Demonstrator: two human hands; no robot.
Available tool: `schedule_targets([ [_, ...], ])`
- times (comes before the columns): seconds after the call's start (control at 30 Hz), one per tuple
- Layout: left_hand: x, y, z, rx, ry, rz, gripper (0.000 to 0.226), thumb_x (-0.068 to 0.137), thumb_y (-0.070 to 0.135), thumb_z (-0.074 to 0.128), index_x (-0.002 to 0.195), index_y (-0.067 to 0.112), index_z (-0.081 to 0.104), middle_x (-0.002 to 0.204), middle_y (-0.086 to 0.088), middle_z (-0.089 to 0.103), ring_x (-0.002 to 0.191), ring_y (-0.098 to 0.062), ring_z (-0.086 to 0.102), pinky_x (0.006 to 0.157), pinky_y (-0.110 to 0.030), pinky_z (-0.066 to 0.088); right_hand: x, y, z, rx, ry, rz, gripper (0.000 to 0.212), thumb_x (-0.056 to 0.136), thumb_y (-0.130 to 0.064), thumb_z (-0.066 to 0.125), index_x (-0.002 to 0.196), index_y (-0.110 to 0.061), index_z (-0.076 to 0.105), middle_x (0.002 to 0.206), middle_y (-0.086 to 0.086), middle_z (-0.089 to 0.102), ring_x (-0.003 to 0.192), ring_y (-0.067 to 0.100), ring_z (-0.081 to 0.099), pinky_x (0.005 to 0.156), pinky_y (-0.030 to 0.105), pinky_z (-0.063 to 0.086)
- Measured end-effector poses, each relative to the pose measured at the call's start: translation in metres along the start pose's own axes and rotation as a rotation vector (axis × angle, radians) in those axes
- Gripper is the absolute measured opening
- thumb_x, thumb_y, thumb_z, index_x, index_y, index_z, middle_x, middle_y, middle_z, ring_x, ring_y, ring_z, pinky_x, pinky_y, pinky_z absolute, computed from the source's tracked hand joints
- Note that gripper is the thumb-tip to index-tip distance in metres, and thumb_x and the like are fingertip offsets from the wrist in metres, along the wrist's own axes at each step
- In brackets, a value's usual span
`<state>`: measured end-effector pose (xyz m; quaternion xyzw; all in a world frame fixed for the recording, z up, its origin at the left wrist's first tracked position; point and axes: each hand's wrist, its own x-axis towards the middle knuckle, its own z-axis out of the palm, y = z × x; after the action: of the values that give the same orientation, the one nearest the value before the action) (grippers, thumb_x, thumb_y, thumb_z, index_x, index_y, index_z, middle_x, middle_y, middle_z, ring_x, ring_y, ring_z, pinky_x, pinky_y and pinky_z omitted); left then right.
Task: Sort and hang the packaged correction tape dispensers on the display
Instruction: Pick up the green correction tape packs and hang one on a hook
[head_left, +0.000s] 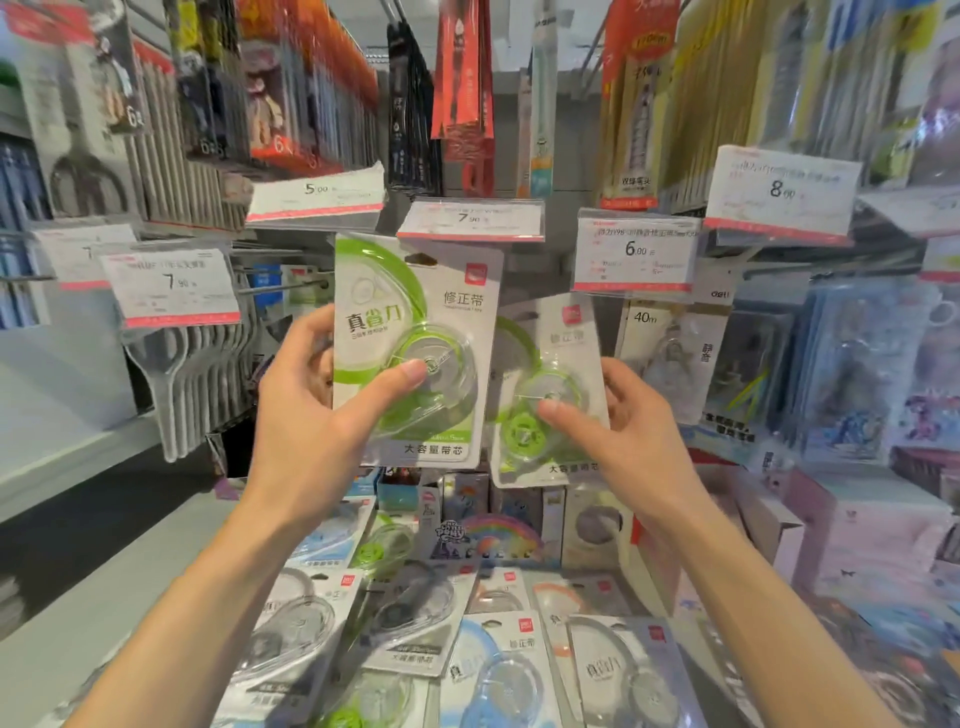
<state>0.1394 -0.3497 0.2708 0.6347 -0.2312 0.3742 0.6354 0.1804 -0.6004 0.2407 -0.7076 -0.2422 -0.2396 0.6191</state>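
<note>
My left hand (322, 415) grips a green correction tape pack (415, 322) upright, thumb on its clear blister, top edge just under the 7.90 price tag (470, 221). My right hand (618, 415) holds a second green correction tape pack (550, 364) a little lower and further back, thumb on its blister; whether it hangs on a hook I cannot tell. Below my arms lies a loose pile of packs (467, 639) in grey, blue, orange and green.
Bare metal hooks (283, 286) stick out left of the held pack. Price tags 5.00 (317, 200), 6.00 (636, 254) and 8.00 (782, 192) front other hooks. Hanging pen packs (462, 93) above, scissors (176, 364) at left, boxed stationery (857, 519) at right.
</note>
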Motion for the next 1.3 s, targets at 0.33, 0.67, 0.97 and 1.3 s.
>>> schedule_targets([
  [0.33,0.007,0.005,-0.008,0.01,0.009,0.036,0.05,0.077,0.021,0.083,0.12,0.027,0.059,0.113,0.01,0.077,0.102,-0.012,0.075,0.078,-0.022,0.06,0.037,-0.014,0.031,0.015,-0.005,-0.041,0.028,0.092,-0.035,0.077,0.113,-0.043,0.059,0.107,-0.027,0.075,0.099,-0.004,0.073,0.079,0.014,0.058],
  [0.67,0.009,0.0,-0.01,0.053,0.002,0.055,0.048,0.077,0.022,0.084,0.117,0.035,0.06,0.111,0.015,0.076,0.1,-0.006,0.074,0.078,-0.02,0.059,0.055,-0.006,0.04,-0.018,0.09,-0.009,0.027,0.088,-0.033,0.08,0.108,-0.036,0.062,0.095,-0.023,0.078,0.085,0.0,0.075,0.071,0.015,0.057],
  [0.97,0.011,-0.014,-0.01,0.112,-0.024,0.006,0.056,0.072,0.042,0.084,0.121,0.036,0.059,0.116,0.015,0.074,0.104,-0.007,0.072,0.086,-0.03,0.059,0.074,0.019,0.049,-0.043,0.165,0.141,0.072,0.079,-0.064,0.077,0.134,-0.021,0.059,0.12,-0.005,0.073,0.11,0.01,0.07,0.088,0.03,0.053],
  [1.3,0.01,-0.044,-0.001,0.114,-0.049,-0.108,0.051,0.07,0.045,0.084,0.114,0.037,0.059,0.108,0.019,0.075,0.101,-0.005,0.072,0.086,-0.031,0.057,0.045,0.039,0.023,-0.046,0.215,0.264,0.02,0.094,-0.049,0.07,0.101,-0.03,0.067,0.098,-0.006,0.079,0.086,0.011,0.077,0.075,0.027,0.064],
])
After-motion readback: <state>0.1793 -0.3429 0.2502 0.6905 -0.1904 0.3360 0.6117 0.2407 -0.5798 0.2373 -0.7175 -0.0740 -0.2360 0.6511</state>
